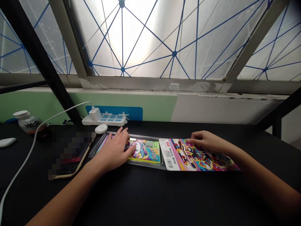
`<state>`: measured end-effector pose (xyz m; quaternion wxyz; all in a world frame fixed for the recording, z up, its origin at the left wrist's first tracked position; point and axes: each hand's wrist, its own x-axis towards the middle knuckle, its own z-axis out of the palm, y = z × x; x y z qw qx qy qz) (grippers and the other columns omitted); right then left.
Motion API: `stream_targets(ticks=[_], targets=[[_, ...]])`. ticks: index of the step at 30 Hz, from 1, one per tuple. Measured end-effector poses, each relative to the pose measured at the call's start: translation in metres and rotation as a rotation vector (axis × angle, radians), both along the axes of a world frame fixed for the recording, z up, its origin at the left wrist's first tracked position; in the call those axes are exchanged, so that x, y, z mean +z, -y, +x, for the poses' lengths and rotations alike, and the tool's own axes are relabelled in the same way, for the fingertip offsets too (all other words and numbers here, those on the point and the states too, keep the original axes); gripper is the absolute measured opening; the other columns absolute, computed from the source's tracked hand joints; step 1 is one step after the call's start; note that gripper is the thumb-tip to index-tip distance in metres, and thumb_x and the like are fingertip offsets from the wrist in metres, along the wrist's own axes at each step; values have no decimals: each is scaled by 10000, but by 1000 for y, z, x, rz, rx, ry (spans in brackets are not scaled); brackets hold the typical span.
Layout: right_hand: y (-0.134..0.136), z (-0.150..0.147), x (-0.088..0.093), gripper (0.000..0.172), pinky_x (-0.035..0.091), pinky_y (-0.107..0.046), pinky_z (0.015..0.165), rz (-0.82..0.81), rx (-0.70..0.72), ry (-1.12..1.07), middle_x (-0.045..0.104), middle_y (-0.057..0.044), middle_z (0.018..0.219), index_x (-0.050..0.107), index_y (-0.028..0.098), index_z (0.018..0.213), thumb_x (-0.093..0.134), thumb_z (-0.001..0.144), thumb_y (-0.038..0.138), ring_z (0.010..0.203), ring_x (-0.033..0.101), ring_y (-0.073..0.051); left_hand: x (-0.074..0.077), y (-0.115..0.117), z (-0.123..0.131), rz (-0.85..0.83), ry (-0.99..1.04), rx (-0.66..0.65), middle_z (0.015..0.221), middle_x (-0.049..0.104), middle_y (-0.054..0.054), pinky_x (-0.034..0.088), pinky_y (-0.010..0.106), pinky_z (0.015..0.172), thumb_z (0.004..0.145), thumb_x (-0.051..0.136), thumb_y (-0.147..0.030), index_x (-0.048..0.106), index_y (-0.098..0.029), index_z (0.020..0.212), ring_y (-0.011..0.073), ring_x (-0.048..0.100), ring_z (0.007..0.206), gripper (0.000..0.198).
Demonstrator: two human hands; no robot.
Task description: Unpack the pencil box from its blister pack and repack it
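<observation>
A colourful pencil box [147, 151] lies in a clear plastic blister tray [98, 145] on the black desk. My left hand [116, 148] rests flat on the box's left part, fingers stretched out. To the right lies the printed cardboard insert [185, 158], labelled "PENCIL BOX". My right hand [207, 141] presses on the insert's upper edge with its fingers curled down onto the card.
A white power strip [110, 119] with a plugged charger and white cable [28, 153] sits at the back by the wall. A white bottle [28, 122], a small white oval object [101, 128] and a pixelated flat item [70, 153] lie to the left. Windows rise behind the desk.
</observation>
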<state>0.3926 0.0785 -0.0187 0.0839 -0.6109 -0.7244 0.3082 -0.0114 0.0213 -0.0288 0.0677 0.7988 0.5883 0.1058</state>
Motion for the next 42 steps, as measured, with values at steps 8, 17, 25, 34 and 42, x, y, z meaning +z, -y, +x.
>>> stream_targets(ticks=[8,17,25,34,42], targets=[[5,13,10,503,375,-268,503,108,-54,26,614,-1,646,667,217,707,665,732,720,553,524,-151,4,1,0,-29,23,14,1599,354,136,211,635,1159,953,380,-617,577,-213,1149,354,186,1516,490],[19,-21,5,506,372,-273,524,212,-92,0,647,-7,642,689,226,731,632,747,728,576,547,-165,4,4,9,3,140,22,1518,482,117,148,672,1161,943,459,-511,492,-228,1345,381,240,1494,494],[36,-73,-14,471,390,-281,548,227,-54,-36,698,-26,730,659,237,776,522,865,679,653,600,-189,24,25,30,-330,746,-147,1552,441,50,426,456,1084,937,523,-596,485,-325,1388,342,467,1376,527],[26,-41,-2,488,515,-352,749,115,44,-6,744,-68,963,699,233,970,572,834,684,882,677,-282,14,3,15,72,1110,67,1300,664,75,391,425,1107,988,477,-471,623,-218,1088,263,552,1288,308],[26,-56,14,928,439,-458,1073,119,253,111,463,-123,1499,361,292,1530,672,757,701,1336,489,-366,11,8,20,2,1127,87,1291,658,67,388,422,1087,1003,423,-546,611,-230,1118,270,555,1261,386]])
